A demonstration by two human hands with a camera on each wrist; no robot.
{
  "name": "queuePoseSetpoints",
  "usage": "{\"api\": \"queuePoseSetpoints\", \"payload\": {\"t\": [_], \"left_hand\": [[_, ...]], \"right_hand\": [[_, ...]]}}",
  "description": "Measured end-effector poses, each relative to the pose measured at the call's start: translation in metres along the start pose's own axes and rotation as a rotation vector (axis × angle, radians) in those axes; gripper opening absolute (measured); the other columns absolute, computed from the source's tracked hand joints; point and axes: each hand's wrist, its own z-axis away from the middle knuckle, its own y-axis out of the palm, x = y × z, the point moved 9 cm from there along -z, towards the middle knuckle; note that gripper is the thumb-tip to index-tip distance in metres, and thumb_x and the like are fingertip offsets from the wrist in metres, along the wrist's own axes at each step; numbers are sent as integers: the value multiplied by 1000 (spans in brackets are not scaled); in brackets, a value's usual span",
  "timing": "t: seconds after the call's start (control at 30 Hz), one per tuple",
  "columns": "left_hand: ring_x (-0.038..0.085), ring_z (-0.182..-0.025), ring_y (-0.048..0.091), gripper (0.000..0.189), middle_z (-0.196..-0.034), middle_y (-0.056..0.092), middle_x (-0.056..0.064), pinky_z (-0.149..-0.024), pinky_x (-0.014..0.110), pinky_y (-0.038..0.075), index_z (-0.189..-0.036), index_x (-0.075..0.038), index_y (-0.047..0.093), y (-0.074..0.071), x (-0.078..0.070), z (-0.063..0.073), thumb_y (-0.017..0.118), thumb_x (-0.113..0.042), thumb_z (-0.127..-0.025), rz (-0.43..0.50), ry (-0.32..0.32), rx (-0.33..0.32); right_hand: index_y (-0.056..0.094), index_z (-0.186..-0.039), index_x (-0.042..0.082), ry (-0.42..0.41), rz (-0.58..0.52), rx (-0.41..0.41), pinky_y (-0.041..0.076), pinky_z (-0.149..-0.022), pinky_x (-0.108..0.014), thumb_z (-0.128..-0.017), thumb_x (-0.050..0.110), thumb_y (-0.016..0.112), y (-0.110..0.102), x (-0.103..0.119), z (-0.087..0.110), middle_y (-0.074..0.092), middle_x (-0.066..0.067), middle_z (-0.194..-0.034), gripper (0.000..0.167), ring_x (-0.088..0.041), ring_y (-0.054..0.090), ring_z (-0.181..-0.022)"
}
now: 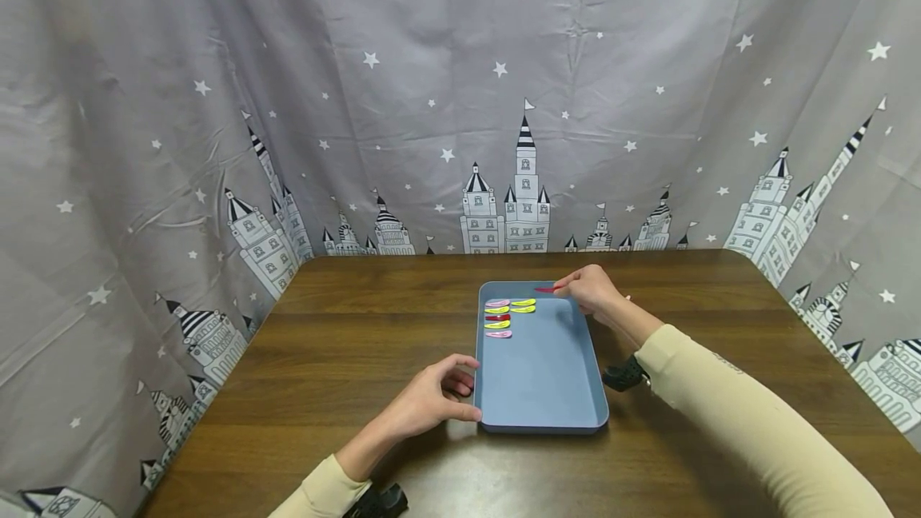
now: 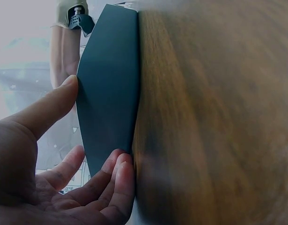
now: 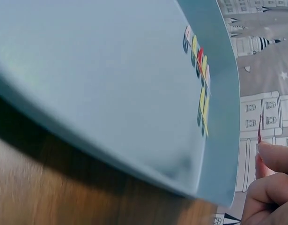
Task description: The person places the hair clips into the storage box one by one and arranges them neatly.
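Note:
My right hand (image 1: 592,291) pinches a red hair clip (image 1: 547,290) between thumb and fingertips, above the far edge of a blue-grey tray (image 1: 543,374). In the right wrist view the same red clip (image 3: 260,129) points up from the fingertips, beyond the tray's wall. Snap hair clips in pink, yellow and red lie in the tray's far left part. One column holds several, among them a dark red clip (image 1: 497,317); beside it lie two yellow clips (image 1: 524,302). My left hand (image 1: 432,400) rests against the tray's left side, thumb at the rim (image 2: 77,84), other fingers lower along the wall.
The tray stands on a brown wooden table (image 1: 345,326). Behind the table hangs a grey curtain (image 1: 403,118) printed with castles and stars. A dark wrist device (image 1: 624,374) sits under the right wrist, near the tray's right wall.

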Motion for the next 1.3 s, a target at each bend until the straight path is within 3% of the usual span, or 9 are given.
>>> {"api": "queuePoseSetpoints", "payload": {"t": [0.13,0.27,0.5,0.77,1.1,1.3], "left_hand": [[23,-100,62,64,-109,65,12,-89,32,52,-132,-8,58,0,0,0,88,-17,-77,0,0,0],[23,-100,62,63,-109,65,12,-89,33,53,-132,-8,58,0,0,0,88,-17,-78,6,-3,3],[23,-100,62,63,-108,65,10,-89,36,53,-132,-8,58,0,-1,0,88,-17,-78,15,-1,7],[23,-100,62,63,-109,65,11,-90,36,53,-132,-8,58,0,0,0,88,-17,-77,16,-7,4],[24,-100,61,63,-108,65,11,-90,37,53,-133,-7,58,0,-1,1,88,-16,-78,24,-5,9],[24,-101,61,63,-108,64,10,-90,37,53,-133,-8,57,0,0,1,88,-17,-78,28,-9,9]], "right_hand": [[74,-112,-4,3,4,8,24,-44,-24,-90,6,72,8,2,1,69,-10,-91,23,-9,24,-44],[73,-112,-3,18,8,14,24,-43,-24,-90,5,71,17,1,-1,64,-10,-89,23,-8,26,-43],[73,-112,-4,12,-7,27,25,-42,-24,-89,3,71,29,0,-2,68,-15,-110,24,-8,26,-42],[74,-107,-4,21,-2,26,25,-43,-24,-88,2,72,42,-5,-4,68,-10,-95,20,-9,27,-43],[74,-108,-2,36,30,5,26,-43,-24,-90,6,72,52,-13,-4,66,-12,-98,20,-9,30,-42],[74,-107,-2,30,43,-21,27,-44,-24,-91,7,72,54,-15,-2,63,-8,-85,18,-9,30,-43]]}}
